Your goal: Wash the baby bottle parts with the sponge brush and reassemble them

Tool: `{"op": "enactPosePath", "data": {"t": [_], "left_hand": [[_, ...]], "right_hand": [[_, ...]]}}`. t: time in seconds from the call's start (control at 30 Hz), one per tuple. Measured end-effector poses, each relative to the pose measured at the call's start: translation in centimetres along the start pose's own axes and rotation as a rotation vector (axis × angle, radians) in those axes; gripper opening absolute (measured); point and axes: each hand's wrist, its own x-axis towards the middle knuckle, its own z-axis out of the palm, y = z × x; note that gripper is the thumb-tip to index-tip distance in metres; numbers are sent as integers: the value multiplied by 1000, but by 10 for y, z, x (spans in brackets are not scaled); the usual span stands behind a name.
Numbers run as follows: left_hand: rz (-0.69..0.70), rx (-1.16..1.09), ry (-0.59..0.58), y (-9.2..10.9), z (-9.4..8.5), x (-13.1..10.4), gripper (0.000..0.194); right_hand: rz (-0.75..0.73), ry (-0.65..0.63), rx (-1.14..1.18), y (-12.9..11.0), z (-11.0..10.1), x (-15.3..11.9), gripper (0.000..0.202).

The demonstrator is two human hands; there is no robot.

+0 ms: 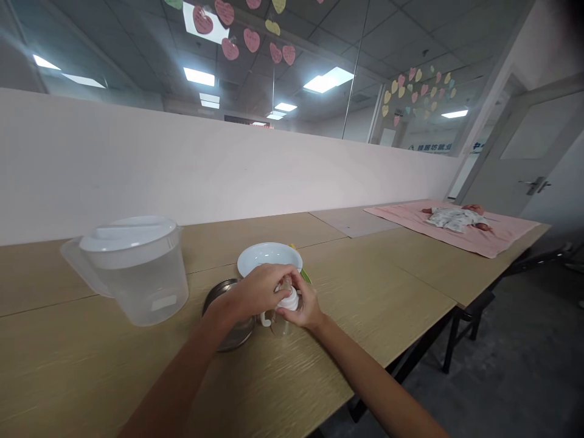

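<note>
"Left hand (264,289) and right hand (309,305) both pinch the white top (289,301) of the bottle (281,326), just beside the steel bowl (241,335). Risk?"
"Uneven pressure could make it tip or slip."

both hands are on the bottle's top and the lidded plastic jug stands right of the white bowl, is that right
Not quite: the head view shows the lidded plastic jug standing left of the white bowl, not right. The left hand and right hand are indeed on the bottle's top.
</note>
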Motion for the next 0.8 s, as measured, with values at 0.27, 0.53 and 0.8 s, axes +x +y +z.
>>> {"op": "enactPosePath", "data": {"t": [0.27, 0.53, 0.8], "left_hand": [[-141, 182, 93, 5, 4, -2, 10], [-97, 75, 28, -1, 3, 0, 15], [-57, 48, -18, 0, -1, -1, 9]], "right_hand": [[-61, 13, -27, -1, -1, 2, 60], [-82, 39, -42, -4, 0, 3, 48], [-83, 61, -33, -6, 2, 2, 47]]}}
